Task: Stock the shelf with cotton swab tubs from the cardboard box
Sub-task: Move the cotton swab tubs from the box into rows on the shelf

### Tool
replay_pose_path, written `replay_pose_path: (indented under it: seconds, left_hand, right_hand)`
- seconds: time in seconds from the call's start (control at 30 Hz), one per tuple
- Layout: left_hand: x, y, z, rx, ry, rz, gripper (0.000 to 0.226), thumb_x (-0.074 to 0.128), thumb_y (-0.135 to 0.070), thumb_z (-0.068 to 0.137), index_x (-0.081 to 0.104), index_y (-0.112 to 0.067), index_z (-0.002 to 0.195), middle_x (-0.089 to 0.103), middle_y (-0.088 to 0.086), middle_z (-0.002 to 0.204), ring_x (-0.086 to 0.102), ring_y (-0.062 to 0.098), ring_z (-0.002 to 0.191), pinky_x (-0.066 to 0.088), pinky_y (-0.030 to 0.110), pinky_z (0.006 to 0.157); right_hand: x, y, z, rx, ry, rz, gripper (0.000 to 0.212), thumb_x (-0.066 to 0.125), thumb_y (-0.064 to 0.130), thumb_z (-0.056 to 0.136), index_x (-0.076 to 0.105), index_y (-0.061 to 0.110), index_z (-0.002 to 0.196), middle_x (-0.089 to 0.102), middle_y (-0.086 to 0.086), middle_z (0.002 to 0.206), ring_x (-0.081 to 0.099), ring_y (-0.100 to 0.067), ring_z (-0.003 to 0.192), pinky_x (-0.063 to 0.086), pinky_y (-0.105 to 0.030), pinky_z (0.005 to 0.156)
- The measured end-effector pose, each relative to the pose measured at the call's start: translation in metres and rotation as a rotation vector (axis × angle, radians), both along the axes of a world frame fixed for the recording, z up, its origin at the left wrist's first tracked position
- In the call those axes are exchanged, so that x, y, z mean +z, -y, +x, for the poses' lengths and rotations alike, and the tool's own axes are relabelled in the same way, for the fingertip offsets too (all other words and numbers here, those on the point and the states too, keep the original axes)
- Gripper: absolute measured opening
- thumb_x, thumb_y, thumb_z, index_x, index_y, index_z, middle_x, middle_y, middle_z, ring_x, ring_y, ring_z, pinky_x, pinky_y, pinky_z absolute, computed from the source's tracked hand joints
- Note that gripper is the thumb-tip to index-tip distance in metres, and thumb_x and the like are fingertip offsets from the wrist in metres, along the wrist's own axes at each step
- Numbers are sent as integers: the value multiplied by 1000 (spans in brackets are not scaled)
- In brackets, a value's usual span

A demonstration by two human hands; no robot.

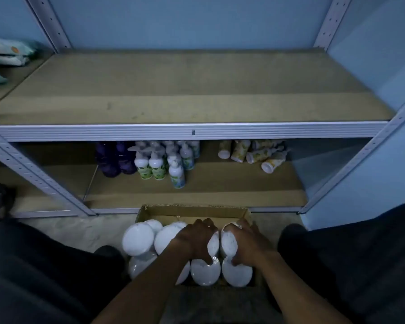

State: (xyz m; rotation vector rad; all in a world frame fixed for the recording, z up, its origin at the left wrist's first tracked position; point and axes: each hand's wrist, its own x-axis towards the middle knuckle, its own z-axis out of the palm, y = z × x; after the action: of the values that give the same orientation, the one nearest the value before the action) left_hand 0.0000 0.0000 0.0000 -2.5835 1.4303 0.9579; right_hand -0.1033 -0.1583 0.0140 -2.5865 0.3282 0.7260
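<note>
Currently both hands are down in the cardboard box [192,212], which sits on the floor right in front of the shelf unit. Left hand [193,239] has its fingers curled over a cotton swab tub [213,244], thumb tucked under at its near side. Right hand [248,242] is wrapped the same way around the neighbouring tub [228,244]; the two gripped tubs sit side by side, nearly touching. Both grips look closed on the tubs, but I cannot tell whether either tub is lifted clear of the rest.

More white round tubs [138,238] fill the box, lids facing up toward the camera, some stacked at the left edge and two in the near row below the hands.

Middle shelf [185,90] above the box is a bare brown board with a grey metal front rail. Lower shelf holds purple bottles [115,160], white pump bottles [158,164] standing upright and yellow-patterned bottles [255,154] lying tipped over at the right. Packets [7,51] lie on the adjoining shelf at far left
</note>
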Motion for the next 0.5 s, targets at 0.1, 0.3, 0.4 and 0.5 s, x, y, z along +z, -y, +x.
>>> replay_pose_path:
  seconds: [0.1, 0.3, 0.4, 0.5]
  left_hand:
    - [-2, 3, -6, 7, 104, 21, 91, 80, -48, 69, 37, -16, 143, 39, 9, 139, 43, 31, 124, 46, 46, 95]
    - [-11, 0, -10, 96, 134, 45, 91, 83, -43, 69, 38, -10, 141, 40, 10, 137, 44, 31, 123, 49, 46, 95]
    - [-8, 0, -12, 102, 122, 30, 90, 80, -40, 73, 34, -9, 144, 39, 12, 141, 42, 32, 125, 47, 47, 98]
    - [0, 1, -12, 99, 109, 19, 91, 78, -41, 73, 33, -10, 145, 39, 11, 142, 43, 32, 126, 47, 48, 98]
  right_hand:
    - [-2, -3, -1, 3, 4, -52, 92, 88, 30, 66, 35, 41, 141, 24, 5, 152, 37, -29, 133, 49, -41, 95]
    - [-13, -11, -7, -44, 79, -92, 85, 80, 20, 73, 33, 41, 141, 22, 4, 152, 34, -27, 135, 50, -41, 95]
    - [-7, -11, -8, -52, 88, -69, 78, 79, 23, 77, 36, 37, 141, 24, 4, 152, 37, -26, 134, 49, -40, 96]
    - [3, -9, -6, -48, 72, -63, 75, 77, 25, 78, 39, 36, 141, 26, 1, 152, 39, -28, 133, 48, -37, 96]
